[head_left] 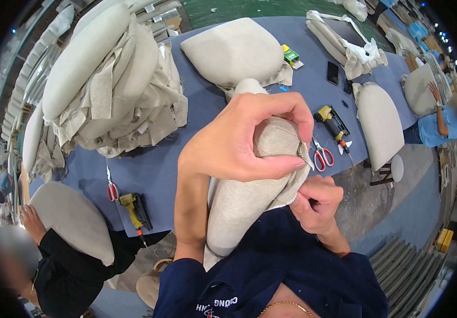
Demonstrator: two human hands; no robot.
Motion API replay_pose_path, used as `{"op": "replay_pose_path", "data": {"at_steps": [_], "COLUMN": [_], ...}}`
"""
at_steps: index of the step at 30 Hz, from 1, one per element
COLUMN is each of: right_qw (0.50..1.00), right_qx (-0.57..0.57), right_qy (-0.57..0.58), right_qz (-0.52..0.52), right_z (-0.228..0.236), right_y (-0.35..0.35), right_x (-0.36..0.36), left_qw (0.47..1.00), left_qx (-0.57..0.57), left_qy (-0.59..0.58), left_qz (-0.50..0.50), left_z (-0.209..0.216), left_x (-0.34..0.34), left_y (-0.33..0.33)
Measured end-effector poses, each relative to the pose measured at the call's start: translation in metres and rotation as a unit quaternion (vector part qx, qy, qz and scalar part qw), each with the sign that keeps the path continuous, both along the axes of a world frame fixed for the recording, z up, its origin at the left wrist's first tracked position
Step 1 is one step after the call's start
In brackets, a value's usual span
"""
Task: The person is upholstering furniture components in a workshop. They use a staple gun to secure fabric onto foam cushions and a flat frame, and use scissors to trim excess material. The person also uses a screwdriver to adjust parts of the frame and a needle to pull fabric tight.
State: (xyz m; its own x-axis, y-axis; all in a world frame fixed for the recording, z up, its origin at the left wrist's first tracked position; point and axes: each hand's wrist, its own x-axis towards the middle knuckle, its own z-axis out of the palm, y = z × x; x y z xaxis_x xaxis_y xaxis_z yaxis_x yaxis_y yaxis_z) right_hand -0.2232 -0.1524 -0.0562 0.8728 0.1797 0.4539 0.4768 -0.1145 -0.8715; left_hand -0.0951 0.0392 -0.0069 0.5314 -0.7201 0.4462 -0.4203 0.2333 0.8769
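A beige fabric-covered cushion (249, 204) is held up close in front of my chest, tilted on its edge. My left hand (233, 135) curls over its top, with thumb and fingers gripping the cushion near a loose flap of cloth. Lower down on the right, my right hand (318, 204) is closed at the flap's edge (294, 185), its fingertips pinching the cloth. Just beyond lie red-handled scissors (322, 155) and a yellow-and-black staple gun (332, 123) on the blue-grey table. Part of the cushion is hidden behind my left hand and wrist.
A tall pile of beige covered cushions (117, 79) stands at the left. Another cushion (233, 50) lies ahead, beside a green-and-yellow box (291, 55) and a phone (333, 73). A second staple gun (135, 212) rests left. Co-workers handle a cushion (72, 217) at left and one (420, 90) at right.
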Motion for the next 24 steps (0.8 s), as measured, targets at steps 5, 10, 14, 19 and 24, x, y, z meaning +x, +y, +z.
{"op": "replay_pose_path", "data": {"at_steps": [5, 10, 14, 19, 24], "right_qw": [0.999, 0.997, 0.997, 0.996, 0.997], "right_qx": [-0.001, 0.028, 0.026, 0.016, -0.004], "right_qy": [0.052, 0.069, 0.066, 0.072, 0.051], "right_qz": [0.0, 0.026, 0.033, 0.04, 0.065], "right_z": [0.004, 0.009, 0.009, 0.01, 0.007], "right_y": [0.002, 0.003, 0.003, 0.0, -0.009], "right_x": [-0.003, 0.002, 0.003, 0.004, 0.004], "left_qw": [0.999, 0.999, 0.999, 0.999, 0.999], "left_qx": [-0.022, -0.034, -0.029, -0.028, -0.032], "left_qy": [0.018, 0.019, -0.017, 0.034, 0.035], "left_qz": [0.015, 0.019, 0.011, 0.006, 0.007], "left_z": [-0.002, -0.002, -0.001, 0.0, -0.002], "left_x": [-0.004, -0.004, -0.001, -0.003, -0.002], "left_y": [-0.002, 0.001, 0.005, 0.006, 0.009]}}
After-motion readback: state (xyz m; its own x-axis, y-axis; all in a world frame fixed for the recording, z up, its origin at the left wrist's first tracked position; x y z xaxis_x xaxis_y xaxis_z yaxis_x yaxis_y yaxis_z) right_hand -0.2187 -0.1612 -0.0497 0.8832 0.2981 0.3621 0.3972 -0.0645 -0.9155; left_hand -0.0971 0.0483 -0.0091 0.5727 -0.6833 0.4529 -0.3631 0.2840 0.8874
